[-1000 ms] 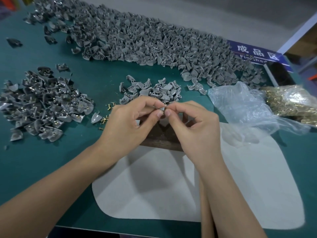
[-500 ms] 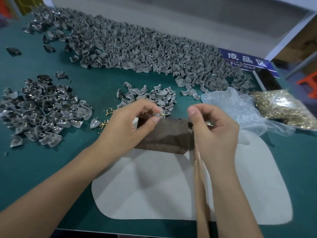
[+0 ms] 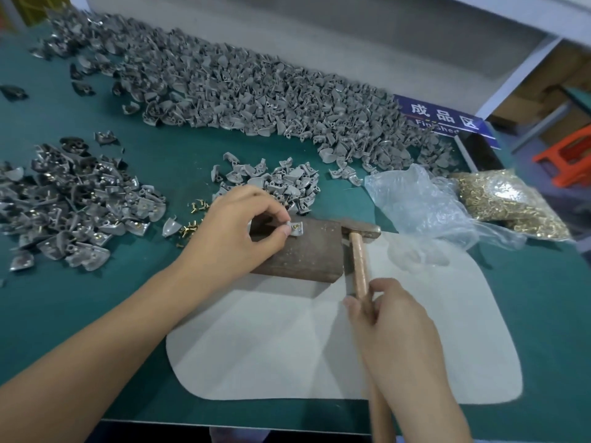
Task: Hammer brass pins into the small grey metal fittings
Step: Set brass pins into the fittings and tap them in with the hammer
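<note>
My left hand (image 3: pixel 235 233) pinches a small grey fitting (image 3: pixel 295 227) with a brass pin in it, held down on top of a rusty brown metal block (image 3: pixel 307 254). My right hand (image 3: pixel 391 321) grips the wooden handle of a hammer (image 3: pixel 358 260), whose metal head lies just right of the block's top edge. The block sits on a white felt pad (image 3: pixel 287 356). A few loose brass pins (image 3: pixel 192 225) lie on the green table left of my left hand. A small pile of grey fittings (image 3: pixel 271 179) is just behind the block.
A long heap of grey fittings (image 3: pixel 240 94) runs across the back of the table. Another pile with pins fitted (image 3: pixel 73 199) lies at the left. A crumpled clear bag (image 3: pixel 419 203) and a bag of brass pins (image 3: pixel 508 203) sit at the right. A blue sign (image 3: pixel 447 119) stands behind.
My right hand let go of the fitting, slid down the handle and lowered the hammer beside the block. My left hand set the fitting with its pin on the block.
</note>
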### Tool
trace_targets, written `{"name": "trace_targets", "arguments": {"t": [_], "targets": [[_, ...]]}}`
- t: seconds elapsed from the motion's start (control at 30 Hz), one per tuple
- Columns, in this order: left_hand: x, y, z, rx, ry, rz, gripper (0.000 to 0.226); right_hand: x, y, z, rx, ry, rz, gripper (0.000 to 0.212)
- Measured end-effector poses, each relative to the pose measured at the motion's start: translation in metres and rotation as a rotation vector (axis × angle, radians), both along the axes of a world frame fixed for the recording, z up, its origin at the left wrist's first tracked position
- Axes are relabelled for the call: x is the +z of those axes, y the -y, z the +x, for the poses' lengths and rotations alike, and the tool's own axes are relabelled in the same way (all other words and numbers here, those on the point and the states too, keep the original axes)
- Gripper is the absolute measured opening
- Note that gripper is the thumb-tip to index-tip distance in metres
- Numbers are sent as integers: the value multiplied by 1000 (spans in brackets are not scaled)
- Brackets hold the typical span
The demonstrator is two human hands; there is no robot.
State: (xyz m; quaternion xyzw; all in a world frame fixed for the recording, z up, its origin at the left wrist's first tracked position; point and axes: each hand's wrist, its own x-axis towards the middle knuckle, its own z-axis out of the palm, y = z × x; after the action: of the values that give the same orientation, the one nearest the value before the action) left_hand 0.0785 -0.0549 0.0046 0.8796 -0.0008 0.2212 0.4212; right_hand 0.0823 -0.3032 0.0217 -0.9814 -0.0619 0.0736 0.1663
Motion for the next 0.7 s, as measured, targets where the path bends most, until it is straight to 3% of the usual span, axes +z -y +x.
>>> {"name": "trace_targets", "arguments": {"t": [0.1, 0.2, 0.27, 0.37, 0.5, 0.7], "targets": [[2, 0, -2, 3, -51, -48, 7, -1, 5, 9, -56, 8, 211, 12], [3, 1, -2, -3, -70, -53, 5, 10, 7, 5, -233, -121, 792, 23], [3, 0, -1, 6, -67, -46, 3, 26, 6, -5, -179, -239, 1028, 26], [4, 0, 0, 11, -80, -43, 2, 43, -2, -20, -12, -393, 1054, 35], [0, -1, 0, 3, -81, -44, 3, 45, -17, -34, 91, -444, 992, 43], [-3, -3, 0, 10, -85, -58, 6, 46, -22, -31, 37, -466, 1014, 45]]}}
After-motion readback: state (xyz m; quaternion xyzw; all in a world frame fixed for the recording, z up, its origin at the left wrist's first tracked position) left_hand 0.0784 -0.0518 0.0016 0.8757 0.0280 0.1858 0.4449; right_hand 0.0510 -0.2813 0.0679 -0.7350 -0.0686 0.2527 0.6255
